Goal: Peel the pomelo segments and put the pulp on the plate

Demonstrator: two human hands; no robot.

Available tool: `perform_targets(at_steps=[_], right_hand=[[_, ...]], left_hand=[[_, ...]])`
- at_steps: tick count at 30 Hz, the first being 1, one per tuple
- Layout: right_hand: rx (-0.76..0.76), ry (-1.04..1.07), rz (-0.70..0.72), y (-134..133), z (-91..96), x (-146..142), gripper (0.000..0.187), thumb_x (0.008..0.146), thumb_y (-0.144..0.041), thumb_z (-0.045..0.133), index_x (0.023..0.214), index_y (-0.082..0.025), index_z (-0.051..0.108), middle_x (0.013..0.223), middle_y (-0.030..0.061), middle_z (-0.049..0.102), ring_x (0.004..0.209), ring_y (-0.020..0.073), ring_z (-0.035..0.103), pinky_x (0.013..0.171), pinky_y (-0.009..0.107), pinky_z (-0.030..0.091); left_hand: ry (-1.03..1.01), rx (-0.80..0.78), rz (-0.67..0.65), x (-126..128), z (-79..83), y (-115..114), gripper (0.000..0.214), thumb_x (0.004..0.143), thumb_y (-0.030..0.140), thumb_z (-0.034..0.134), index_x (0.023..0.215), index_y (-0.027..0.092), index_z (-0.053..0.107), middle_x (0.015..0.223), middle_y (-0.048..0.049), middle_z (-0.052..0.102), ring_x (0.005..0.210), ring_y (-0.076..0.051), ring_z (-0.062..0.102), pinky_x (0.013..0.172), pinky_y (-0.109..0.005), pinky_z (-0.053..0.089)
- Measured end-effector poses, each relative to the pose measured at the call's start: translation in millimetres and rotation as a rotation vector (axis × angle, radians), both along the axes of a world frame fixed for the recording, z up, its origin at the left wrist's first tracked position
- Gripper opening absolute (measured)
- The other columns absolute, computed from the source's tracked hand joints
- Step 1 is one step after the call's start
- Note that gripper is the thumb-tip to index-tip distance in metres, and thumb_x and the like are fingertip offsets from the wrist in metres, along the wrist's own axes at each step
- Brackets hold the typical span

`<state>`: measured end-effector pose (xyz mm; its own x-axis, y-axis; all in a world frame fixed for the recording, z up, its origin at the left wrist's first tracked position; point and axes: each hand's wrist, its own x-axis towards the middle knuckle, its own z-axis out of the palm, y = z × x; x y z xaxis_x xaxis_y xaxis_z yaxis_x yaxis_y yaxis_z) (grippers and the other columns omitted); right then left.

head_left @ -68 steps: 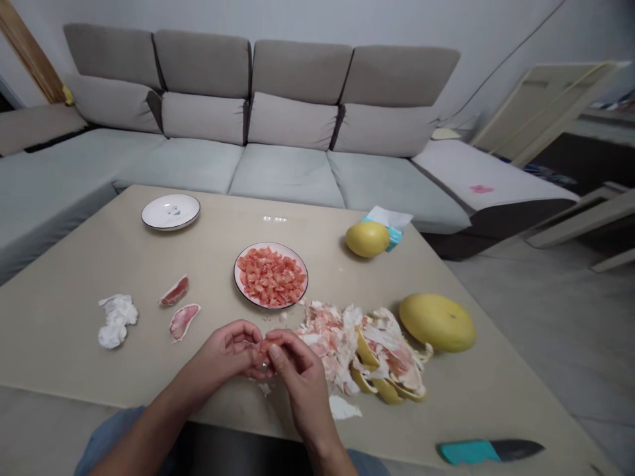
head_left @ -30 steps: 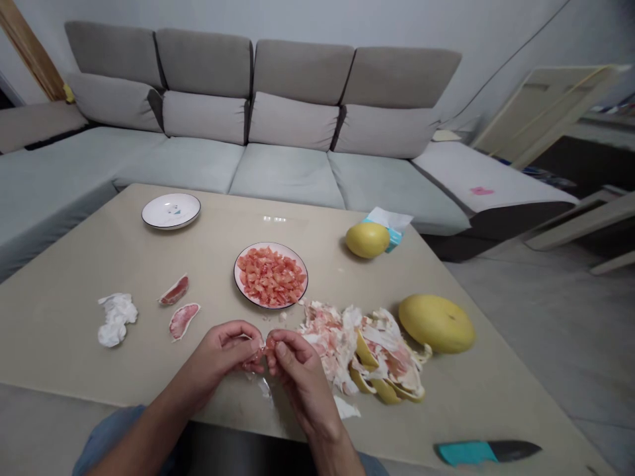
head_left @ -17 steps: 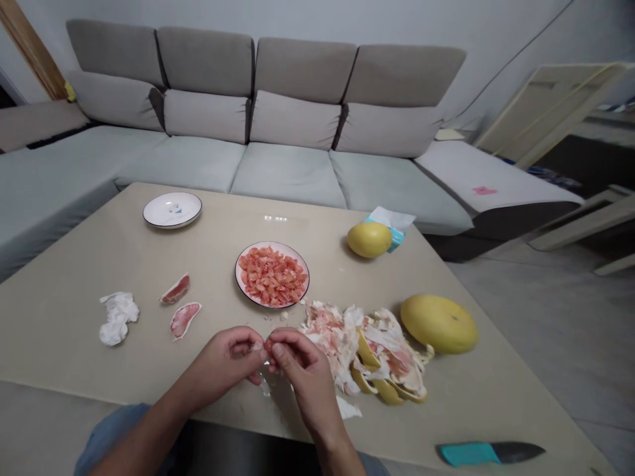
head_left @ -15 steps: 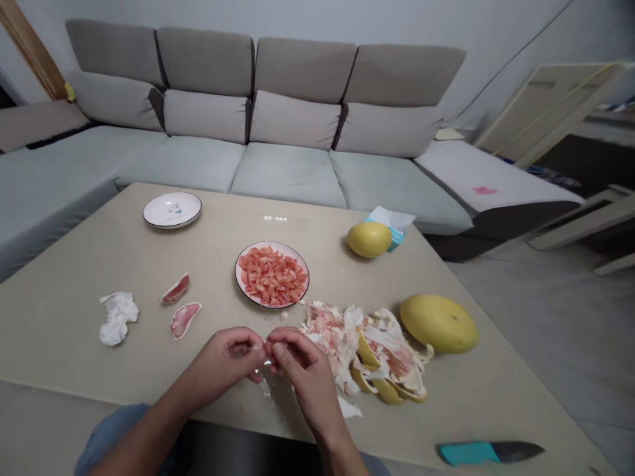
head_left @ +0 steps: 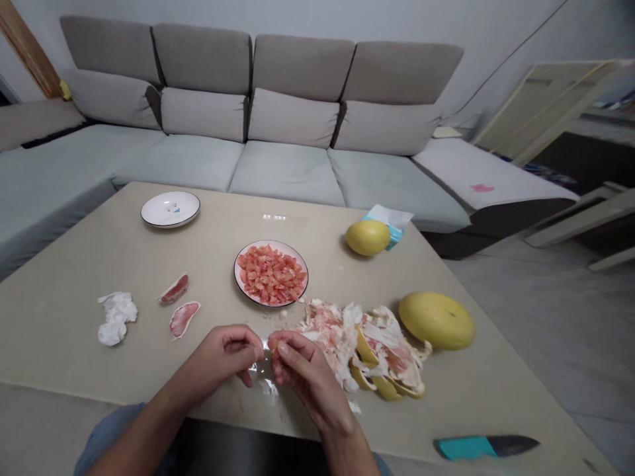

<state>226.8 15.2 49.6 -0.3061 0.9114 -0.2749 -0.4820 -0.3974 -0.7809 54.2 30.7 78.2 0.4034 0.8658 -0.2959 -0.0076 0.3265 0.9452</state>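
Head view: our left hand and right hand pinched pomelo membrane just inside the near edge of the table; farther off, a plate held pink pulp.

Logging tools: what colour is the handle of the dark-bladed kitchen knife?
The knife's handle is turquoise, best seen at lower right in the head view.

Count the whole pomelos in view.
2. One pomelo sits beside the tissue packet; the other, larger one lies right of the peel heap. The heap could hide more.
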Motion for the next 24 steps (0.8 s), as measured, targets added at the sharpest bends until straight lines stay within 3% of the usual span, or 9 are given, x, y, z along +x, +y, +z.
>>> perform_targets(at_steps=[5, 9, 13, 16, 18, 20, 24], right_hand=[[-0.122, 0.084, -0.023, 2.4, 1.2, -1.3, 0.031, 0.069, -0.037, 0.081, 0.089, -0.016, 0.073, 0.068, -0.0005, 0.061, 0.054, 0.0073, 0.054, 0.053, 0.018, 0.049], [-0.096, 0.060, -0.025, 2.1, 0.1, -3.1, 0.030, 0.071, -0.038, 0.079, 0.090, -0.017, 0.071, 0.069, -0.0010, 0.061, 0.055, 0.0077, 0.054, 0.052, 0.018, 0.048], [0.148, -0.250, -0.073, -0.6, 0.1, -4.8, 0.024, 0.078, -0.037, 0.073, 0.094, -0.020, 0.070, 0.077, 0.0016, 0.066, 0.065, 0.0127, 0.061, 0.062, 0.024, 0.052], [0.410, -0.599, -0.155, -2.8, 1.1, -6.3, 0.019, 0.080, -0.032, 0.071, 0.095, -0.022, 0.072, 0.090, 0.0061, 0.068, 0.079, 0.0181, 0.064, 0.069, 0.028, 0.053], [0.497, -0.720, -0.218, -3.8, 1.0, -7.1, 0.021, 0.079, -0.029, 0.070, 0.099, -0.023, 0.072, 0.093, 0.0068, 0.068, 0.080, 0.0191, 0.065, 0.070, 0.029, 0.054], [0.477, -0.728, -0.252, -4.4, 0.4, -7.6, 0.022, 0.078, -0.029, 0.071, 0.099, -0.022, 0.071, 0.089, 0.0063, 0.069, 0.075, 0.0184, 0.065, 0.068, 0.029, 0.055], [0.283, -0.556, -0.203, -3.6, 0.8, -6.8, 0.023, 0.073, -0.036, 0.075, 0.088, -0.019, 0.070, 0.077, 0.0045, 0.069, 0.067, 0.0169, 0.064, 0.061, 0.027, 0.054]], left_hand=[[0.001, 0.000, 0.029, 1.0, -1.0, -0.7, 0.023, 0.080, 0.038, 0.064, 0.084, 0.015, 0.064, 0.073, -0.0007, 0.058, 0.064, -0.013, 0.052, 0.054, -0.024, 0.050], [0.026, 0.019, 0.002, -0.2, -4.2, -1.4, 0.028, 0.082, 0.044, 0.060, 0.084, 0.016, 0.063, 0.066, 0.0024, 0.052, 0.054, -0.011, 0.049, 0.049, -0.023, 0.046], [0.125, 0.035, 0.004, -1.9, -8.7, 1.0, 0.031, 0.083, 0.047, 0.059, 0.084, 0.016, 0.061, 0.064, 0.0039, 0.052, 0.048, -0.008, 0.041, 0.044, -0.019, 0.035], [0.184, 0.115, 0.045, -2.1, -11.8, 4.2, 0.025, 0.076, 0.039, 0.069, 0.086, 0.017, 0.062, 0.070, 0.0034, 0.058, 0.058, -0.010, 0.046, 0.054, -0.020, 0.037], [0.221, 0.167, 0.057, -1.9, -13.0, 6.2, 0.022, 0.072, 0.034, 0.072, 0.084, 0.017, 0.064, 0.074, 0.0018, 0.062, 0.067, -0.013, 0.052, 0.063, -0.022, 0.041], [0.245, 0.177, 0.050, -1.7, -13.1, 7.4, 0.020, 0.074, 0.034, 0.071, 0.083, 0.017, 0.066, 0.079, -0.0009, 0.066, 0.074, -0.017, 0.056, 0.069, -0.025, 0.043], [0.223, 0.160, 0.036, -1.1, -10.7, 7.2, 0.021, 0.077, 0.036, 0.066, 0.082, 0.016, 0.070, 0.083, -0.0046, 0.069, 0.083, -0.020, 0.059, 0.076, -0.027, 0.044]])
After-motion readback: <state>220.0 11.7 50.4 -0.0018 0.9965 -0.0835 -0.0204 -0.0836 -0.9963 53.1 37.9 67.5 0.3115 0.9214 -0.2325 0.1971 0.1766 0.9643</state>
